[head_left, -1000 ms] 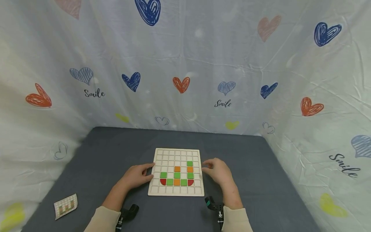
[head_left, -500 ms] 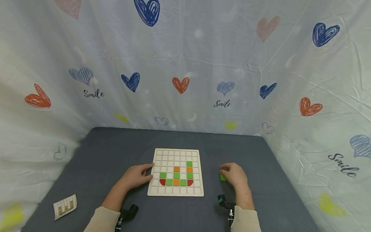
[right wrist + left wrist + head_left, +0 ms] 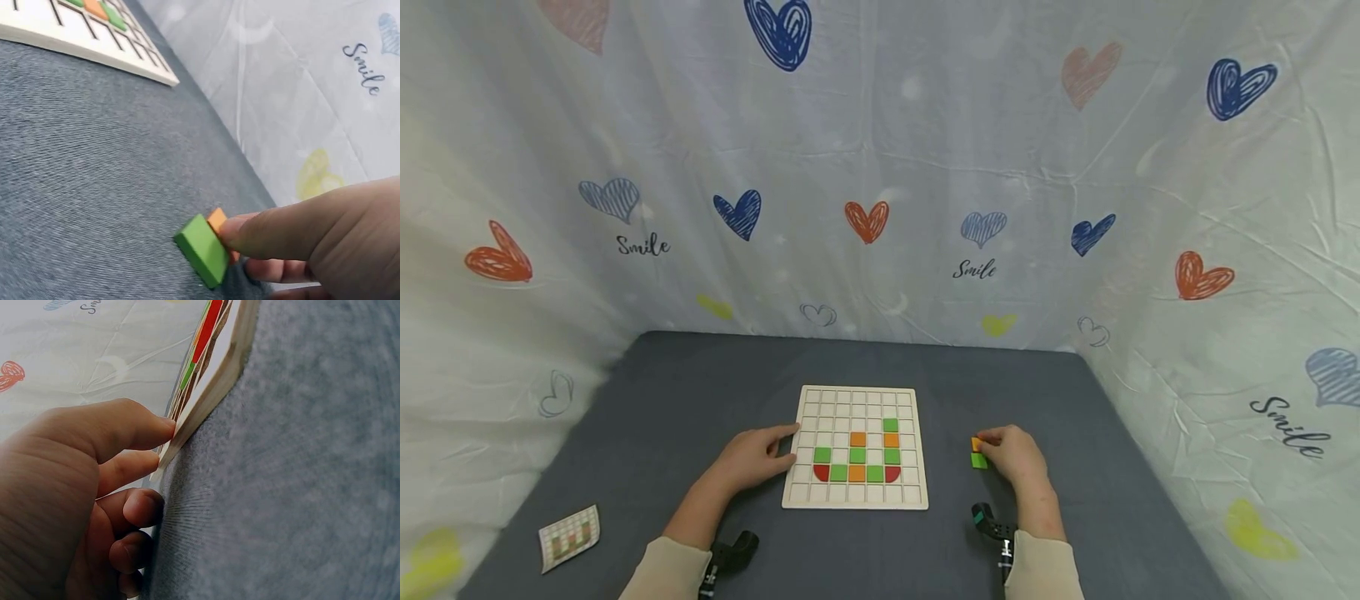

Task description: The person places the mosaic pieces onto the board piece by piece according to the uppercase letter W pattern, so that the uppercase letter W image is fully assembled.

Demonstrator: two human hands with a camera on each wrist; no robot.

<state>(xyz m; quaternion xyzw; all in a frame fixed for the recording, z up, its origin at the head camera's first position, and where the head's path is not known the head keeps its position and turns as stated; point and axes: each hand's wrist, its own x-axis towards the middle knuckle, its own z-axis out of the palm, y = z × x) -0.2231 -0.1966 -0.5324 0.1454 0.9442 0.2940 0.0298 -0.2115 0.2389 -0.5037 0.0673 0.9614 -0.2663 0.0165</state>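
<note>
Orange tile newly beside green tile, both pinched in right hand.

Grey table: grid board, pattern card, green tile, orange tile.

Centre-bottom of frame: pale wooden grid board w/ green, orange & red tiles, on grey felt desk. Left hand touches board's left edge. Right hand, lower right of centre, at small orange square tile & small green square tile. Printed grid card lower left.
</note>
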